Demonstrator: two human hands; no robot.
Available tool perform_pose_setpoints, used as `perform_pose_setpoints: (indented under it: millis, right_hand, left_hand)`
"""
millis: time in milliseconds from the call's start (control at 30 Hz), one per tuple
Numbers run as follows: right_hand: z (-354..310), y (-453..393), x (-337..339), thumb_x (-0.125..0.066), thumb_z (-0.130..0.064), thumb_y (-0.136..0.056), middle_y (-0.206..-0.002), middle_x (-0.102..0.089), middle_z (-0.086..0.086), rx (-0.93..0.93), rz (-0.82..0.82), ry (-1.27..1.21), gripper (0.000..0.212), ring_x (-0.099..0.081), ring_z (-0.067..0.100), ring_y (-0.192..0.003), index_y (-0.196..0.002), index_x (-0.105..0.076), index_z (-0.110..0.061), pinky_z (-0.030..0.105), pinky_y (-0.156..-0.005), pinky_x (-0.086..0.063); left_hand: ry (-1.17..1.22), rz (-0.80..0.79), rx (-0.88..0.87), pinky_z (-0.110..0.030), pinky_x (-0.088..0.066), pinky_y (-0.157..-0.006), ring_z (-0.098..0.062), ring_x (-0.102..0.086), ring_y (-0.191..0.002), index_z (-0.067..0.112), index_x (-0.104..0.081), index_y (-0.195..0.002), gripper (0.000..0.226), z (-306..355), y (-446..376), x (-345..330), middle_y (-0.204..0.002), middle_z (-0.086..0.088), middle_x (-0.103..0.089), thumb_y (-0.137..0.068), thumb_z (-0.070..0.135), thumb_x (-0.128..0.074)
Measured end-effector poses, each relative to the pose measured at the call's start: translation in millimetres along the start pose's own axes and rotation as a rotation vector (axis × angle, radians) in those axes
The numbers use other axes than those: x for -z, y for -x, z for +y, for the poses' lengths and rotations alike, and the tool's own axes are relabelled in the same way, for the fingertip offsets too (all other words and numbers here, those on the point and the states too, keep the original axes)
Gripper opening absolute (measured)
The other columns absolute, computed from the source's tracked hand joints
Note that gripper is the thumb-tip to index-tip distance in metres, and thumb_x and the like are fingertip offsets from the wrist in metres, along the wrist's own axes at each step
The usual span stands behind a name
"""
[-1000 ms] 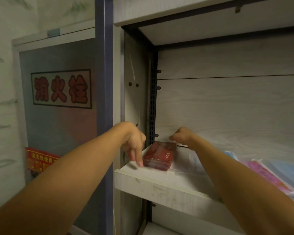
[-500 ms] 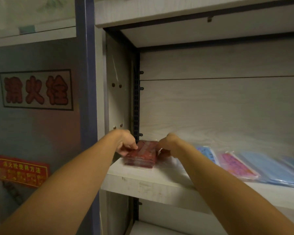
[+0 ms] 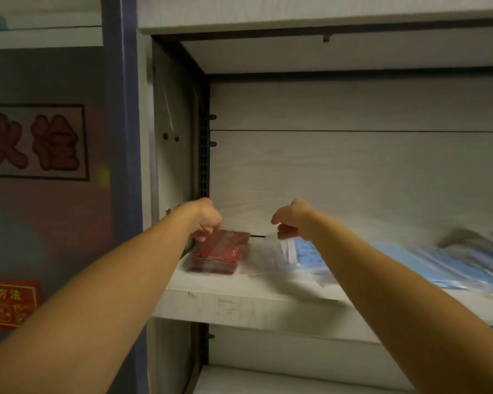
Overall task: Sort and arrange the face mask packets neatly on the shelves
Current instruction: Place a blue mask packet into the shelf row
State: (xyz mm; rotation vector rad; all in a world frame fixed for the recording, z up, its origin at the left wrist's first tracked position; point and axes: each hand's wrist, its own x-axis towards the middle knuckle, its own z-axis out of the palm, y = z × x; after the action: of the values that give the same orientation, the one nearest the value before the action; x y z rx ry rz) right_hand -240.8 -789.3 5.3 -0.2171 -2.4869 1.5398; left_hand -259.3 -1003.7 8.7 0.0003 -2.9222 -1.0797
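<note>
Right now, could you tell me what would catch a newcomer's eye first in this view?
Two bare arms reach into a pale wooden shelf. The left hand touches a stack of red mask packets at the shelf's left end, while the right hand pinches a clear packet of blue masks beside it. More blue packets, blurred, lie further right.

Both bare arms are stretched forward and upward. The left hand (image 3: 208, 223) is bent down at the wrist, fingers curled. The right hand (image 3: 289, 220) is likewise curled, fingertips pointing down.
</note>
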Motion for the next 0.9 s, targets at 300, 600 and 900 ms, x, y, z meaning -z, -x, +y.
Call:
perform_pose_setpoints:
  millis: [300,600,900]
  right_hand:
    - [34.7,9.0,75.4,-0.067,0.004,-0.090,-0.081,-0.056,0.020,-0.125,0.127,0.101,0.017,-0.060,0.030,-0.066,-0.088,-0.050,0.002,0.047,-0.070,-0.060]
    - [61.3,2.7,91.3,-0.072,-0.001,-0.086,-0.085,-0.063,0.023,-0.180,0.144,0.232,0.017,-0.064,0.034,-0.077,-0.090,-0.056,0.004,0.050,-0.087,-0.059]
    - [70.4,-1.1,91.6,-0.078,-0.002,-0.081,-0.083,-0.063,0.020,-0.115,0.081,0.253,0.027,-0.061,0.033,-0.077,-0.091,-0.053,0.000,0.042,-0.081,-0.059]
  left_hand:
    - [-0.219,0.105,-0.206,-0.034,-0.057,-0.068,-0.028,-0.070,-0.078,0.002,-0.063,-0.100,0.018,48.5,10.2,-31.2,-0.088,-0.016,-0.068,-0.083,0.009,-0.068]
    - [-0.073,-0.254,-0.083,-0.045,-0.054,-0.091,-0.034,-0.066,-0.088,0.002,-0.041,-0.139,0.044,82.6,12.7,-80.4,-0.122,-0.023,-0.055,-0.096,0.002,-0.052]
    - [-0.133,-0.246,-0.031,-0.044,-0.044,-0.109,-0.036,-0.051,-0.130,-0.001,-0.036,-0.150,0.055,96.1,8.4,-107.9,-0.149,-0.025,-0.041,-0.100,0.008,-0.057]
